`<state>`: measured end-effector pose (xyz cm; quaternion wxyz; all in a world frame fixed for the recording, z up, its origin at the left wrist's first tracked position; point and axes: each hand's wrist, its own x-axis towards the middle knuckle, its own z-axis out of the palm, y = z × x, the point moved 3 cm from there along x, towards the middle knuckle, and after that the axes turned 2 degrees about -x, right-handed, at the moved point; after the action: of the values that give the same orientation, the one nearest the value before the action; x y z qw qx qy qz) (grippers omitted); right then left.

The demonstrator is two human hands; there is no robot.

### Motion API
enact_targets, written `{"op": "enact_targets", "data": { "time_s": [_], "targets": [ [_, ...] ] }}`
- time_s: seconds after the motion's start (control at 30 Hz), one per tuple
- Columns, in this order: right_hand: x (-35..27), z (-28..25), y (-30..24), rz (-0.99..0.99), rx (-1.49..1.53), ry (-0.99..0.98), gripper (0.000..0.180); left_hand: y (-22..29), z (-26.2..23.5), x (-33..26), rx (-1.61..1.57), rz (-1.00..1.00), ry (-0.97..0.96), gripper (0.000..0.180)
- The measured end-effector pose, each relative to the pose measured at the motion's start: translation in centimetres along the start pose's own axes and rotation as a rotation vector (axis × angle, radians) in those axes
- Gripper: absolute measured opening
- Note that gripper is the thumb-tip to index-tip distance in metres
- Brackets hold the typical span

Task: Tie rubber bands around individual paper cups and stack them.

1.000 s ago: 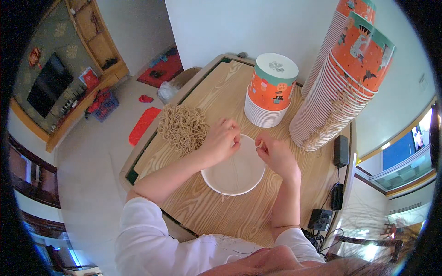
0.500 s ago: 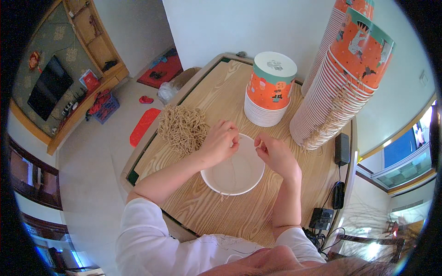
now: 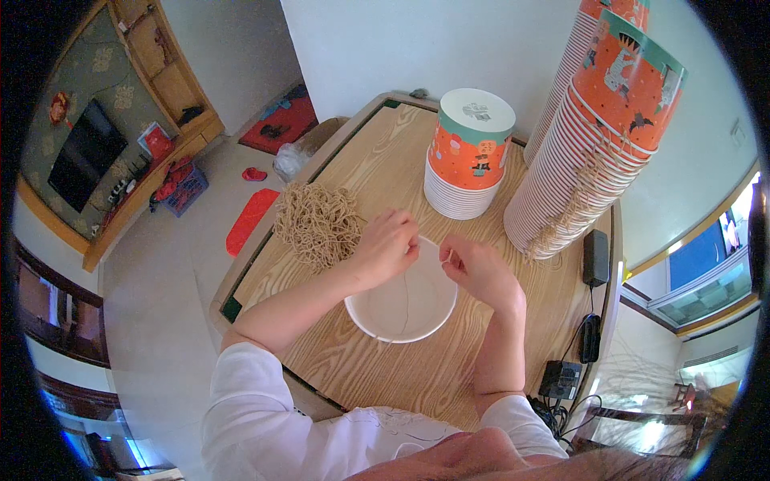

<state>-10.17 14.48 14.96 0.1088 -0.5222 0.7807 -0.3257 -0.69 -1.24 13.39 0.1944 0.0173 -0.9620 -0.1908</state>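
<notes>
A white paper bucket (image 3: 377,323) stands mouth up on the wooden table, below my two hands. My left hand (image 3: 389,248) is closed above its far left rim, with the fingertips pinched round a thin twine strand (image 3: 407,298) that hangs into the bucket. Above the right rim, my right hand (image 3: 479,268) is closed too, a pale bit of twine showing at its fingertips. Most of what lies in the fingers is hidden. A tangled heap of tan twine (image 3: 318,226) lies just left of my left hand.
Behind the bucket stands a short upside-down stack of orange and green paper buckets (image 3: 469,160). Tall leaning stacks (image 3: 581,160) rise at the right, twine strands hanging along one. A black power adapter (image 3: 560,380) and cables lie at the table's right edge (image 3: 611,272).
The bucket has shifted slightly left and toward me. My right hand has turned a little, fingertips moving slightly left. My left hand stays nearly in place.
</notes>
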Motion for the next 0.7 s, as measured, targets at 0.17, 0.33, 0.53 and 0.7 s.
{"op": "enact_targets", "data": {
  "time_s": [0.17,0.33,0.53,0.7],
  "targets": [
    [0.4,0.3,0.8,0.222,0.314,-0.112,0.017,0.0,0.2,-0.3,-0.046,-0.050,-0.046,0.016],
    [2.1,2.1,3.1,-0.013,0.321,-0.105,0.025,0.8,0.8,-0.6,-0.017,0.045,-0.019,0.010],
    [2.9,3.0,3.7,-0.031,0.465,-0.256,0.015,1.3,0.7,-1.2,-0.006,0.071,-0.010,0.011],
    [3.0,3.0,2.8,-0.003,0.314,-0.281,0.009,1.0,0.6,-1.7,-0.028,0.025,-0.015,0.011]
  ]
}}
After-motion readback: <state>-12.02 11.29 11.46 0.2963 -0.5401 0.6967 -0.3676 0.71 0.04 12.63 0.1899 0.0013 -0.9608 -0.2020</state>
